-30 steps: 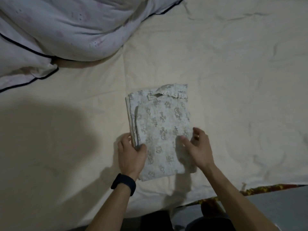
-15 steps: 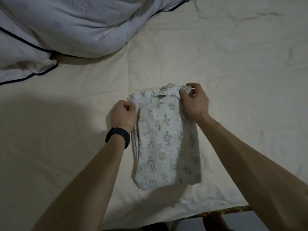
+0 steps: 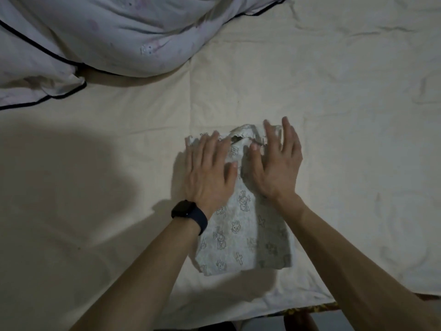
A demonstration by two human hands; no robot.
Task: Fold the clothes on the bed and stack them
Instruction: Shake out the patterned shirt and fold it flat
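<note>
One folded printed garment (image 3: 243,235), pale with small cat and cross motifs, lying flat on the cream bed sheet (image 3: 346,111) near the bed's front edge, frilled neckline at the far end.

Two bare hands over its far half:
- Left hand (image 3: 210,170) laid palm-down on the far left corner, fingers straight and close together.
- Right hand (image 3: 276,168) just beside it over the far right corner, fingers straight and slightly spread, fingertips reaching past the neckline; slightly blurred, so contact of the palm with the cloth not clear.

Thumbs near each other, apart.

One dark smartwatch (image 3: 188,215) on the left wrist. One pale quilt (image 3: 107,32) with dark piping, bunched at the upper left, well apart from the garment. One strip of yellow-patterned fabric (image 3: 310,309) showing below the sheet's front edge.
</note>
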